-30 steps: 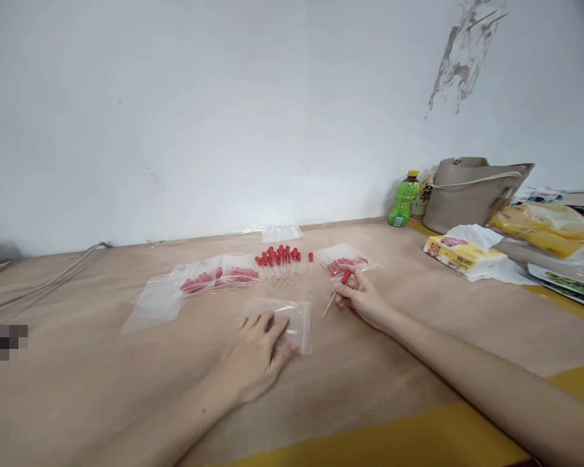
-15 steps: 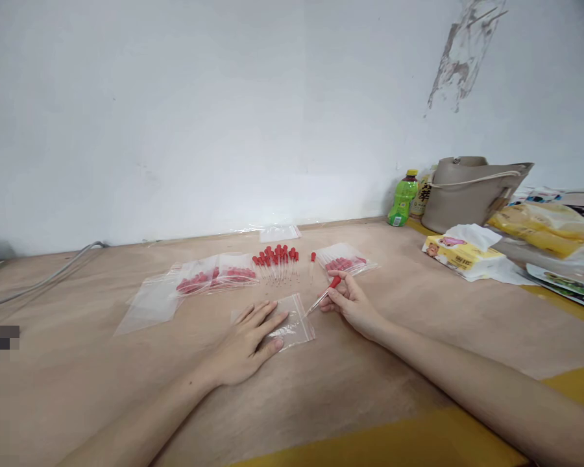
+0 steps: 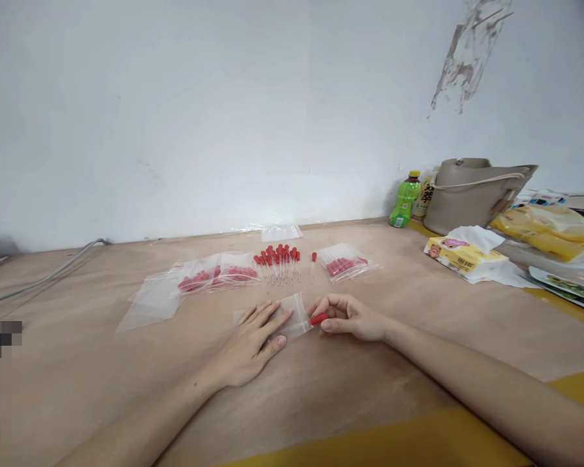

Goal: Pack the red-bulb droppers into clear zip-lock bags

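A clear zip-lock bag (image 3: 296, 314) lies flat on the brown paper, its zip end facing right. Spread over its left part is my left hand (image 3: 257, 344), fingers apart and pressing it down. My right hand (image 3: 348, 316) pinches the red rubber bulb of a dropper (image 3: 318, 319) at the bag's mouth. The dropper's clear tube points left and seems to be inside the bag; it is hard to make out. Beyond the hands lies a cluster of red-bulbed droppers (image 3: 278, 256), with a single dropper (image 3: 314, 258) just right of it.
Filled bags of droppers lie at left (image 3: 214, 274) and right (image 3: 343, 261). Flat clear bags (image 3: 148, 301) overlap at far left, near a grey cable (image 3: 53, 275). Along the right stand a green bottle (image 3: 405, 200), a grey-beige bag (image 3: 467, 198) and a tissue pack (image 3: 462, 256).
My right hand has moved down and turned the dropper from a steep slant to nearly flat. Its tube has gone leftward into the bag's mouth. My left hand stays on the bag.
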Demonstrator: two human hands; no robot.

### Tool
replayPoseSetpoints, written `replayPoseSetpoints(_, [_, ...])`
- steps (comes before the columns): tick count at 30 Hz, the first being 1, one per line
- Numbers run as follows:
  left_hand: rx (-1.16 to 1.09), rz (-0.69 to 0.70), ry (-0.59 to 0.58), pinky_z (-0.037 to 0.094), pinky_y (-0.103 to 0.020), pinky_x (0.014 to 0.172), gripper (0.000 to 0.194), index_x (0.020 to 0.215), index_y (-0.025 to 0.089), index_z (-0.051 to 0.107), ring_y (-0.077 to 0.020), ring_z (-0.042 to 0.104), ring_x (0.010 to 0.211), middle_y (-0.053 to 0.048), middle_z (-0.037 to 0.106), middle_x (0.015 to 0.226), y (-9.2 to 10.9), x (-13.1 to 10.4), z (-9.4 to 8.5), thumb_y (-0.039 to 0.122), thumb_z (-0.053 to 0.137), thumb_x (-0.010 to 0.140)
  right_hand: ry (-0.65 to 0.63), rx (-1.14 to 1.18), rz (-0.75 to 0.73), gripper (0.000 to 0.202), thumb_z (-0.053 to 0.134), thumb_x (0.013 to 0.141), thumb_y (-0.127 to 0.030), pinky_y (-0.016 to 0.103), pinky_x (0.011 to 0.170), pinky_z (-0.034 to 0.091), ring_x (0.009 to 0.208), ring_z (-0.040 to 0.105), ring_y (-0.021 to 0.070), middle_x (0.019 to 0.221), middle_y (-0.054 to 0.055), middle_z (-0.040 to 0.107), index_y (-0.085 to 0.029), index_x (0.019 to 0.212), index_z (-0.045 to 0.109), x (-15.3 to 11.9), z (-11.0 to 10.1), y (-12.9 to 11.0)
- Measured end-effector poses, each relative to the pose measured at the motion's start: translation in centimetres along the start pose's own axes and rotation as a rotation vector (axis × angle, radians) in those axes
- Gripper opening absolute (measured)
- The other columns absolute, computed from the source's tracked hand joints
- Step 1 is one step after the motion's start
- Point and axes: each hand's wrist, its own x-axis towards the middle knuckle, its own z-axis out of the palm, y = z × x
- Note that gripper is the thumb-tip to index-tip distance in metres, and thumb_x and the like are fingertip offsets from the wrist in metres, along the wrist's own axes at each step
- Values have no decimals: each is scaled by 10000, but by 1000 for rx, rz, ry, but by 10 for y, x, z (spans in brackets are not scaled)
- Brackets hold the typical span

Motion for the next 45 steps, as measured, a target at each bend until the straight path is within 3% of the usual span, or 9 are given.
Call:
replayPoseSetpoints(4, [-7,27,4,187,-480,1031,449,1347,334,213,-239,184,1297,-33,220,1418,0,1,1,435,270,914,-85,100,25,245,636,700,-300,294,736,456,781,605,117,846,0,592,-179,874,514,6,7,3])
replayPoseSetpoints(7, [-44,35,52,230,-457,1025,445,1340,317,252,-240,222,1284,-34,244,1410,-1,0,-1,415,306,909,-13,91,65,253,665,667,-297,290,746,461,745,606,106,796,-5,611,-165,825,517,10,2,4])
replayPoseSetpoints(15, [-190,167,87,337,-389,988,400,1274,273,399,-203,398,1186,-30,436,1298,-7,1,-4,351,413,881,49,-186,274,370,699,608,-340,179,488,428,481,519,49,608,-10,605,-110,887,623,8,-27,4])
replayPoseSetpoints(20, [-210,162,99,321,-401,1001,401,1268,267,405,-198,401,1185,-25,462,1279,-6,1,-1,357,425,878,190,-235,246,363,731,548,-369,160,387,367,394,439,25,574,-52,557,-140,785,577,10,-15,7])
replayPoseSetpoints(26, [-191,168,99,315,-409,1004,402,1277,267,392,-203,380,1202,-26,443,1297,-7,2,0,346,417,884,214,-297,227,408,514,715,-540,152,334,269,342,346,22,430,-68,430,-141,649,564,8,-7,0])
replayPoseSetpoints(31, [-188,168,92,310,-405,1008,399,1275,276,392,-199,377,1204,-20,438,1300,-7,2,-1,349,416,883,350,-209,192,343,713,557,-409,157,357,281,399,400,27,542,-44,535,-140,720,576,7,3,1])
replayPoseSetpoints(37, [-212,144,86,306,-403,1007,422,1289,270,359,-206,355,1219,-29,400,1328,-6,0,-1,354,417,880,418,-129,167,323,581,667,-469,167,277,156,268,261,11,513,-61,532,-172,730,472,9,5,5])
replayPoseSetpoints(41, [-279,118,112,353,-384,963,411,1253,249,357,-211,417,1166,-47,434,1295,-5,-2,-2,327,450,860,403,-238,214,271,472,746,-454,178,279,183,270,291,23,630,-30,588,-187,764,436,10,1,12])
replayPoseSetpoints(45, [-338,108,123,393,-357,903,206,1035,217,450,-216,455,1123,-66,455,1265,-2,-3,-4,304,460,849,558,-555,117,176,530,722,-334,181,413,331,433,444,65,573,-32,537,-165,760,499,21,-14,11])
